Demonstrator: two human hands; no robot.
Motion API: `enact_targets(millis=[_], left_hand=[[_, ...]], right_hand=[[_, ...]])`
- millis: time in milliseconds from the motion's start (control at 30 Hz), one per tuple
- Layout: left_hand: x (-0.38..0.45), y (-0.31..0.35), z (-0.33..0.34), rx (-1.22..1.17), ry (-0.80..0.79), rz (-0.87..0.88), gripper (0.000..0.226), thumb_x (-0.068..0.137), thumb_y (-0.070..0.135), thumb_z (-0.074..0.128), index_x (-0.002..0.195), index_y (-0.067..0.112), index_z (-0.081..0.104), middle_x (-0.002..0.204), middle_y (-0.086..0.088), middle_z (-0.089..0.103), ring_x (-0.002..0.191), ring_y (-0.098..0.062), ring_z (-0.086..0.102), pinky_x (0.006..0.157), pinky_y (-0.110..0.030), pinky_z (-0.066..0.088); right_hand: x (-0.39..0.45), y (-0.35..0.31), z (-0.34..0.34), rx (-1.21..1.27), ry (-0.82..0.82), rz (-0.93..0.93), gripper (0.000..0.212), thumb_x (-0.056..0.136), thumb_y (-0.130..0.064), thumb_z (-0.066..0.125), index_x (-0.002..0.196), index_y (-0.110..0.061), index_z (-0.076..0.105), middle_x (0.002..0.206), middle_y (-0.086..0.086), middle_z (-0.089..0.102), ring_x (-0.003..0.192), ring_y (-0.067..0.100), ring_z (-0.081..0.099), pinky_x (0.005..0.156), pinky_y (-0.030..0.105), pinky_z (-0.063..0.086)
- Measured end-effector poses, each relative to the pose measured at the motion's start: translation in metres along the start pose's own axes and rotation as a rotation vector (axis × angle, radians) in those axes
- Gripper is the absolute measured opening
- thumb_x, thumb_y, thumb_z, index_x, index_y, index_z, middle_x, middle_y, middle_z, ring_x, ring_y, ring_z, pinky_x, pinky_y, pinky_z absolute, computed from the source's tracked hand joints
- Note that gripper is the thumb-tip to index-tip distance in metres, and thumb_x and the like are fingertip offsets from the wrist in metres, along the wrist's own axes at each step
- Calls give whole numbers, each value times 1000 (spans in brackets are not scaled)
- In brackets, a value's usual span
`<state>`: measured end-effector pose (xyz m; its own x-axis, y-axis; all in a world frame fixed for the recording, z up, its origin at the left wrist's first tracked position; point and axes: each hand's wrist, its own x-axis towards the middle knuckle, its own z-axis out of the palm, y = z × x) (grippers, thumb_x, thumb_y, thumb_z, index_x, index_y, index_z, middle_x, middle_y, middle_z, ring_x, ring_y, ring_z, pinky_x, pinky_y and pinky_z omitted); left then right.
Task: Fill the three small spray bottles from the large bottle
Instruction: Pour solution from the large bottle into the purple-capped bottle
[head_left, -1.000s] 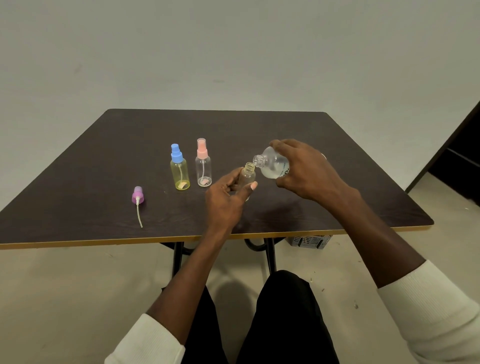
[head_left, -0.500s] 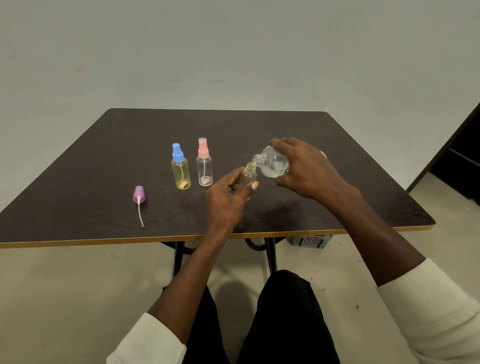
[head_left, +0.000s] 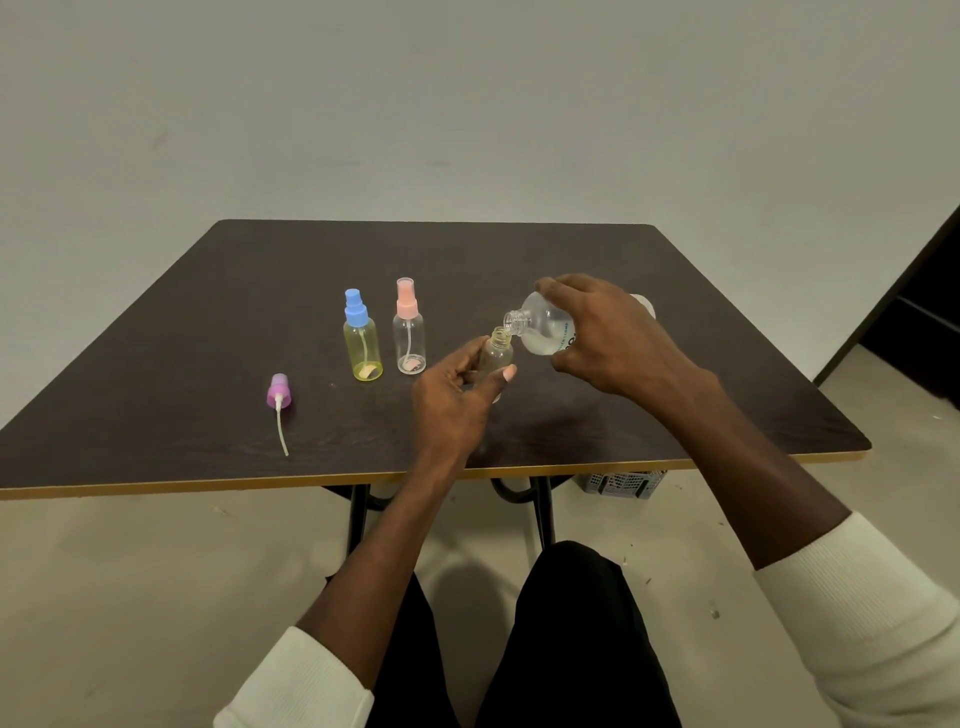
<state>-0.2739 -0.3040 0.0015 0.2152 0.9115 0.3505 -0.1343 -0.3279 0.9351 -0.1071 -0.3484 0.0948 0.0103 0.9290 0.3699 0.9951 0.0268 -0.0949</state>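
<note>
My right hand (head_left: 618, 338) grips the large clear bottle (head_left: 543, 330), tipped on its side with its open mouth just above the neck of a small uncapped bottle (head_left: 497, 356). That small bottle is held upright over the table by my left hand (head_left: 454, 397). Clear liquid lies in the large bottle's lower side. To the left stand a yellow spray bottle with a blue cap (head_left: 362, 338) and a clear spray bottle with a pink cap (head_left: 410, 328), both capped. A purple spray head with its white tube (head_left: 279, 400) lies on the dark table (head_left: 208, 322).
The table's front edge is a yellow strip close to my knees. A grey slotted crate (head_left: 621, 483) sits on the floor under the table's right side. A dark doorway opening is at the far right.
The large bottle's mouth has stayed over the small bottle's neck, tipping slightly further. Both hands have barely shifted.
</note>
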Motion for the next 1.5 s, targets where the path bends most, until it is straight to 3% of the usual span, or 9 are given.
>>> enact_targets(millis=[100, 500, 800, 1033, 1267, 1500], left_hand=[[0, 0, 0, 0, 7, -3, 40, 85, 14, 80, 113, 39, 68, 105, 8, 77, 100, -12, 72, 91, -42, 59], [1, -1, 0, -50, -11, -5, 40, 85, 10, 79, 118, 29, 68, 105, 8, 77, 100, -11, 73, 82, -24, 58], [1, -1, -1, -35, -15, 11, 40, 85, 11, 79, 110, 41, 69, 103, 8, 77, 99, -15, 73, 90, -39, 60], [2, -2, -1, -43, -5, -8, 42, 84, 12, 80, 111, 42, 67, 103, 12, 77, 99, -10, 73, 89, -34, 60], [3, -5, -1, -40, 3, -21, 41, 84, 13, 81, 118, 32, 67, 107, 7, 77, 102, -10, 72, 92, -38, 59], [3, -5, -1, -29, 2, -12, 40, 85, 12, 80, 116, 34, 68, 103, 13, 77, 100, -8, 73, 88, -29, 59]], right_hand=[[0, 0, 0, 1, 3, -2, 82, 73, -24, 82, 145, -17, 43, 144, 6, 51, 127, 27, 50, 99, 44, 45], [0, -1, -1, -6, 8, -13, 80, 73, -23, 82, 144, -16, 45, 142, 7, 52, 126, 27, 51, 98, 42, 45], [1, -1, 0, -21, 8, -20, 81, 72, -23, 83, 143, -16, 46, 141, 7, 53, 125, 27, 51, 98, 42, 45], [1, -1, -1, -30, 7, -18, 82, 70, -21, 83, 143, -17, 45, 141, 7, 53, 124, 27, 52, 96, 41, 46], [2, -3, -1, -40, 11, -24, 82, 70, -21, 84, 143, -16, 46, 140, 8, 54, 124, 28, 53, 97, 42, 46], [3, -4, -3, -52, -1, -33, 82, 71, -21, 83, 143, -16, 45, 141, 8, 53, 124, 28, 52, 96, 41, 46]])
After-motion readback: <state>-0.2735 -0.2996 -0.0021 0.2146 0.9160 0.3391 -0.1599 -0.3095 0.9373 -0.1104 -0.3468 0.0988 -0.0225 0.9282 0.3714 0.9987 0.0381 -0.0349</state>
